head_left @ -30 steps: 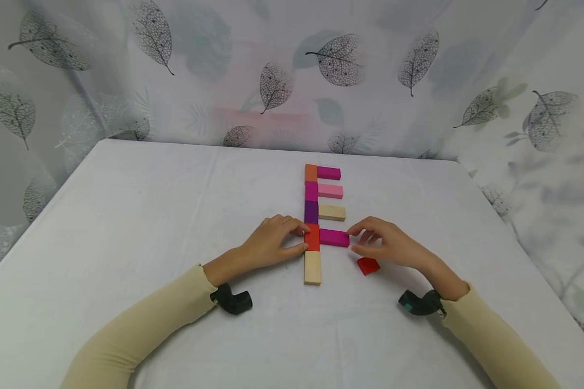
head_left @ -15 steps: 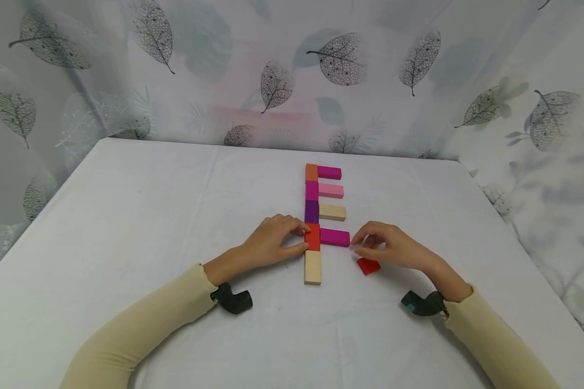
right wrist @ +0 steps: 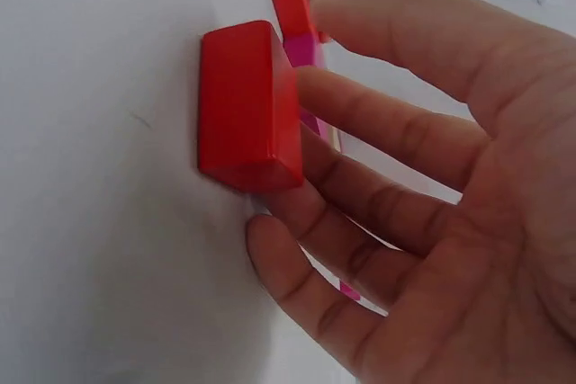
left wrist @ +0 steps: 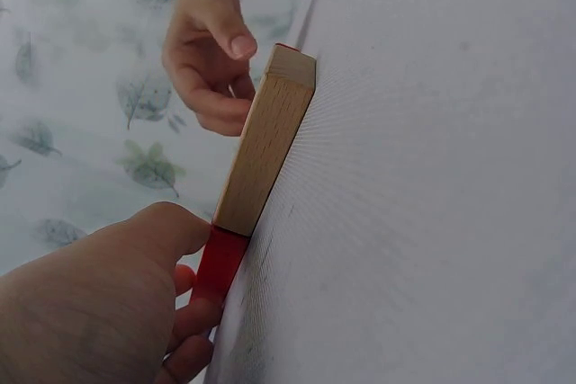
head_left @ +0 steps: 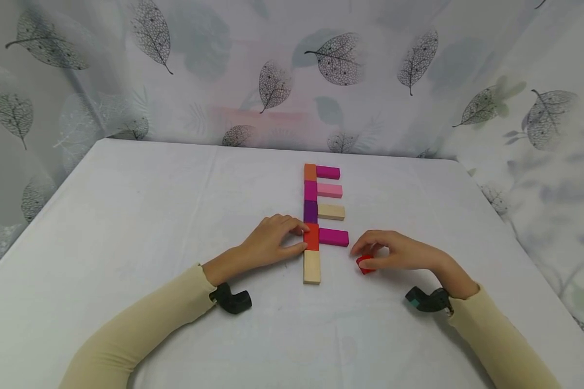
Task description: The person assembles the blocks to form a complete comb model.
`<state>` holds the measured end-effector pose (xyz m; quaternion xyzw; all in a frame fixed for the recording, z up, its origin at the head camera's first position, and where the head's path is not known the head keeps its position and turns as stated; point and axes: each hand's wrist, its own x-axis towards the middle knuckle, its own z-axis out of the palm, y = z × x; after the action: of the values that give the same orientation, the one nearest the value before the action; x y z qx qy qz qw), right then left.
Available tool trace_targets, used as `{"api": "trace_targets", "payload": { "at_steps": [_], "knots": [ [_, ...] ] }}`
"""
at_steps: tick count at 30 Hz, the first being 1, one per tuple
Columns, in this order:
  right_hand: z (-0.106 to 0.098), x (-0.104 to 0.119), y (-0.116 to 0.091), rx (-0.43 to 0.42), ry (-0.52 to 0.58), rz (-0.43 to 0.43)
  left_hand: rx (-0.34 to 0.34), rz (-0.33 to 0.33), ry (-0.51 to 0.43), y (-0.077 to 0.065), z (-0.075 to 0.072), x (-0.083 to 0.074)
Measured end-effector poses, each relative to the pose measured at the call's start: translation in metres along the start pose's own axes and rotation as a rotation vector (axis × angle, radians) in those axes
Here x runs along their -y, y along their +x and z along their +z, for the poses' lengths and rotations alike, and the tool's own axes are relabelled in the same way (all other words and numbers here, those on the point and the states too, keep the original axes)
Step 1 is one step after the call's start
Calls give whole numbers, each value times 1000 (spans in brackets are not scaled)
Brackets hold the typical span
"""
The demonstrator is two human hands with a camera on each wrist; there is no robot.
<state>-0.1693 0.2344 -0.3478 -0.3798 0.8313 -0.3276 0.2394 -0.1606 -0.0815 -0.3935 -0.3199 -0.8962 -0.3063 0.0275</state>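
A column of wooden blocks runs away from me, with shorter rungs off its right side. My left hand (head_left: 274, 242) pinches the red block (head_left: 312, 237) in that column between thumb and fingers. A natural wood block (head_left: 312, 267) adjoins its near end, and a magenta block (head_left: 333, 237) extends to its right. My right hand (head_left: 404, 251) is over a loose red block (head_left: 363, 268) on the table. In the right wrist view its fingers curve behind that red block (right wrist: 238, 105), while the thumb stands off above it; no firm grip shows.
Farther up the column are a purple block (head_left: 310, 212), a magenta block (head_left: 310, 190) and an orange block (head_left: 310, 172). Rungs beside them are a natural block (head_left: 331, 212), a pink block (head_left: 330, 190) and another magenta block (head_left: 328, 172). Everything lies on a white-covered table (head_left: 175, 189).
My right hand has drawn away from the end of the magenta rung and come toward me, over the loose red block. The left hand stays on the red block in the column.
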Motion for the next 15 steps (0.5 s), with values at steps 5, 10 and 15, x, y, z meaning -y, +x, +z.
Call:
{"api": "trace_targets", "payload": {
  "at_steps": [5,10,15],
  "knots": [
    [-2,-3,-4,53,-15,-27,9,-5,-6,-1,0,-1],
    [-2,-2,-7,91,-20,-3,4,2,-7,-2,-1,-2],
    [-1,-2,-7,73,-49,-4,4,2,-5,-1,-1,-2]
  ]
}}
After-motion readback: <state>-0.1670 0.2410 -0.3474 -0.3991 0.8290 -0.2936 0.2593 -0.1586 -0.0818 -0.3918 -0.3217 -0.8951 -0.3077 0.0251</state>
